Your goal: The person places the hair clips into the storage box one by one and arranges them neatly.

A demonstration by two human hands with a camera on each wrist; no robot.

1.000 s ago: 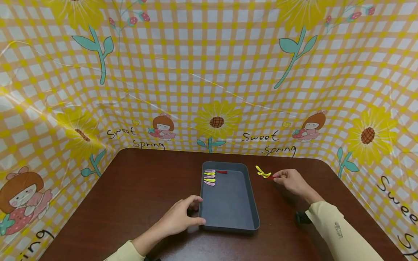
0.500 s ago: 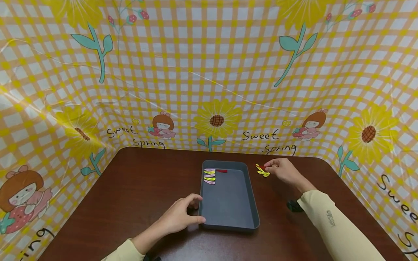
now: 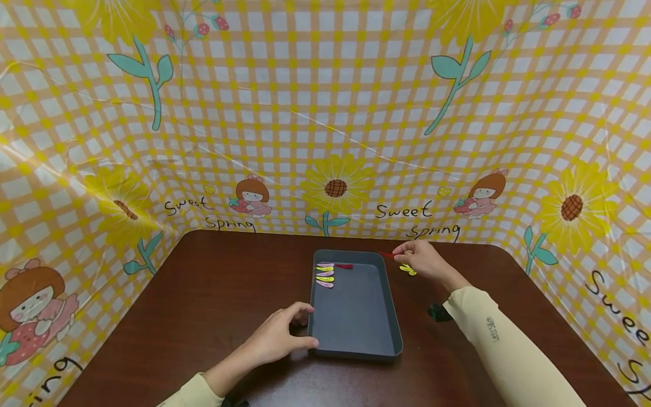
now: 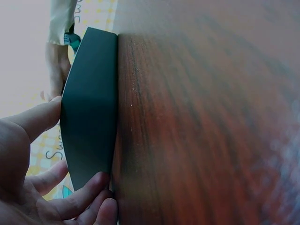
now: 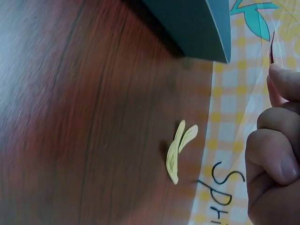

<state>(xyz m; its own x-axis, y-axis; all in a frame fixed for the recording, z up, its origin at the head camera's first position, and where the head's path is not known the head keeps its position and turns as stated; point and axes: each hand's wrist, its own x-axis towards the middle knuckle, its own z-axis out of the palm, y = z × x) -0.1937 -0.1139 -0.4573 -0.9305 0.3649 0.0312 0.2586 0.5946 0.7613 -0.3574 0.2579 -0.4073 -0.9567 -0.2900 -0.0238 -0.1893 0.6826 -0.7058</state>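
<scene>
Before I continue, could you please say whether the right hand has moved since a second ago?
Yes: in the head view, the right hand has moved left, toward the far right corner of the tray.

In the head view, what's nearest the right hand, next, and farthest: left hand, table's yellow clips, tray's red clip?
1. Yellow clips: right of the tray.
2. Red clip: inside it, far end.
3. Left hand: at its left side.

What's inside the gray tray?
Five alternating pink and yellow clips in a column, one red clip beside its far end. The tray floor beneath them is covered.
</scene>
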